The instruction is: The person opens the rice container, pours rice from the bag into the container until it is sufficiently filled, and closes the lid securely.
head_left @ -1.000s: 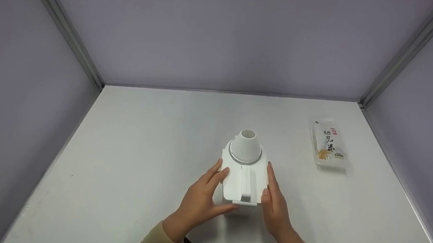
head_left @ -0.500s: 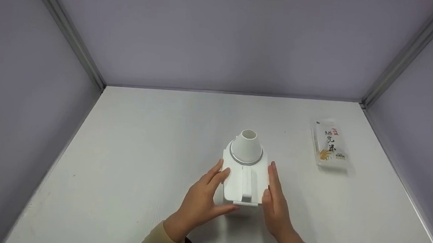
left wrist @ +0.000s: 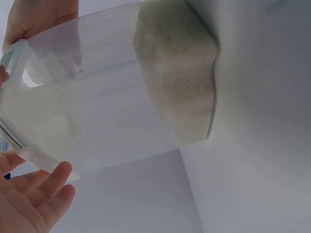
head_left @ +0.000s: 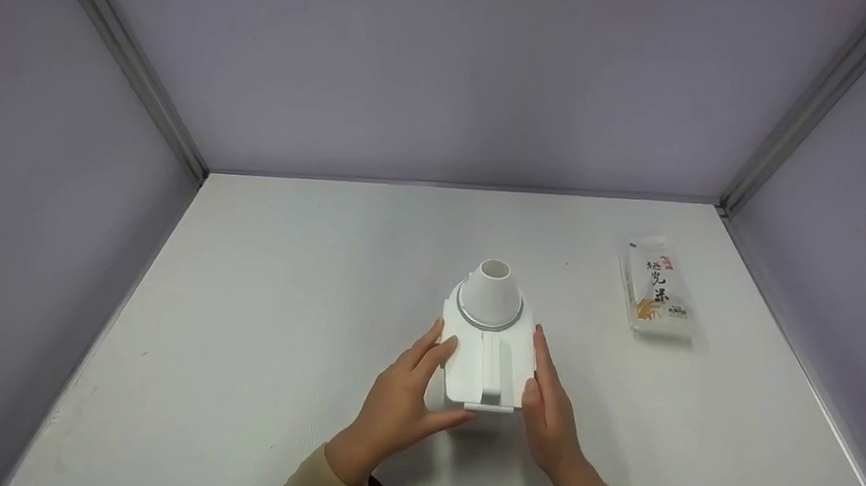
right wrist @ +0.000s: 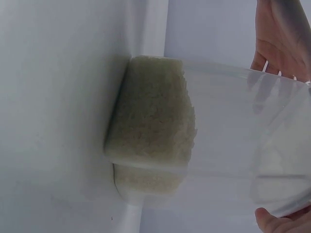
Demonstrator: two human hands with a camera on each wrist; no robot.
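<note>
A clear plastic rice container stands upright on the table, its white lid [head_left: 462,376] facing up in the head view. On the lid are a white cone-shaped spout [head_left: 491,299] with an open round top and a raised handle [head_left: 491,367]. My left hand [head_left: 397,402] holds the lid's left side, thumb along the front edge. Along the right side lies my right hand [head_left: 553,423], its fingers against the edge and thumb at the front corner. Both wrist views show the see-through body [left wrist: 107,102] with pale rice [right wrist: 150,111] in its bottom part.
A packet of rice [head_left: 656,290] with printed characters lies at the back right of the white table [head_left: 264,300]. Grey panels [head_left: 443,78] wall the table in at the back, left and right.
</note>
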